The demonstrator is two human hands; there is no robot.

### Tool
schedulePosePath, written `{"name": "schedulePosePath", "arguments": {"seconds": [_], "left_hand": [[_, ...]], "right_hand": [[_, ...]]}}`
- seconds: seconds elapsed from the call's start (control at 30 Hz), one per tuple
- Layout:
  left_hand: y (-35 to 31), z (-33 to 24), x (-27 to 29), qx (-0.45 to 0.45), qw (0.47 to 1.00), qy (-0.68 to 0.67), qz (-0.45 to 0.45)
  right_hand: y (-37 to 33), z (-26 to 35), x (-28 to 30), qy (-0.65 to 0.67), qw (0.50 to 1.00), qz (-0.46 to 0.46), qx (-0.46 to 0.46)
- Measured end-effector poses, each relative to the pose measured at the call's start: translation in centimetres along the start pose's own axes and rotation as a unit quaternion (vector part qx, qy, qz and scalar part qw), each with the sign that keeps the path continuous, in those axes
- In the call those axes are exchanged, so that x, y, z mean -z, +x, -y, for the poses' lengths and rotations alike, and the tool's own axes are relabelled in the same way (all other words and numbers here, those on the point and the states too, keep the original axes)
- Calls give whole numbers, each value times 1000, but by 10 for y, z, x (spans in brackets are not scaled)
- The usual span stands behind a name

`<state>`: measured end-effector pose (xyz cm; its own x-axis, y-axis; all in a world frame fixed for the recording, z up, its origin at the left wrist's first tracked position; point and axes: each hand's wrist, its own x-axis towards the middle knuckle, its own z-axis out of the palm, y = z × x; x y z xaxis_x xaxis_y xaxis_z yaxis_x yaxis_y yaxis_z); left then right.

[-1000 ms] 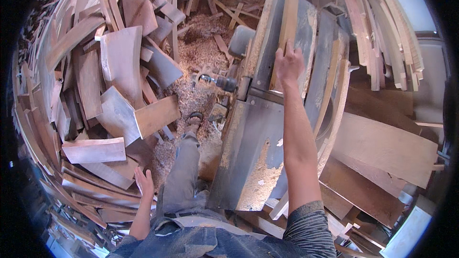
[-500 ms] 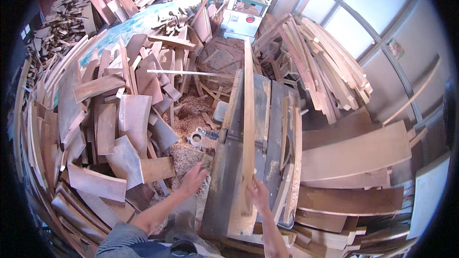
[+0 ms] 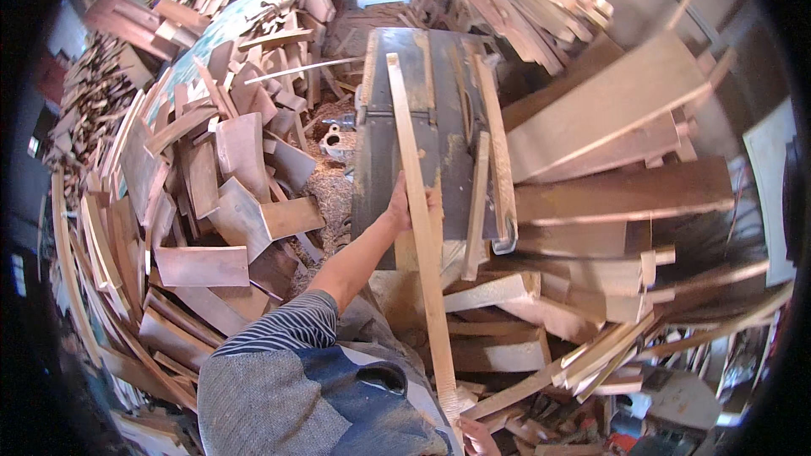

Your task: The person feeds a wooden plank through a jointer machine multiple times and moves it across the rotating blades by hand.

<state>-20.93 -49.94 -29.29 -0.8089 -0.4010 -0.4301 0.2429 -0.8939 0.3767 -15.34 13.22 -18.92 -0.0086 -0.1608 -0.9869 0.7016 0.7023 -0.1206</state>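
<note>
A long, narrow wooden strip point(image 3: 420, 228) is laid lengthwise along the dark, worn machine table point(image 3: 384, 143), its far end reaching toward the back of the table and its near end extending past the front edge toward the person. The left hand point(image 3: 404, 205) is closed around the strip near its middle, just at the table's front edge. The right hand point(image 3: 478, 437) is seen only partly at the lower rim, touching the strip's near end; its grip cannot be determined. A second, shorter strip point(image 3: 477, 207) is lying on the table beside the first. Stacked curved boards point(image 3: 215, 194) and wood shavings point(image 3: 325, 190) are located to the left.
</note>
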Motion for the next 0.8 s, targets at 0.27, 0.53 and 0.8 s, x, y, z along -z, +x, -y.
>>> {"name": "schedulePosePath", "arguments": {"seconds": [0.27, 0.53, 0.8], "left_hand": [[-100, 157, -26, 34, 968, 87, -231], [-191, 263, 21, 168, 919, 339, -108], [-167, 223, -15, 129, 766, 629, -34]], "right_hand": [[53, 20, -38, -193, 919, -111, 325], [120, -37, -63, -134, 884, -288, 343], [94, -165, -31, -83, 876, -372, 296]]}}
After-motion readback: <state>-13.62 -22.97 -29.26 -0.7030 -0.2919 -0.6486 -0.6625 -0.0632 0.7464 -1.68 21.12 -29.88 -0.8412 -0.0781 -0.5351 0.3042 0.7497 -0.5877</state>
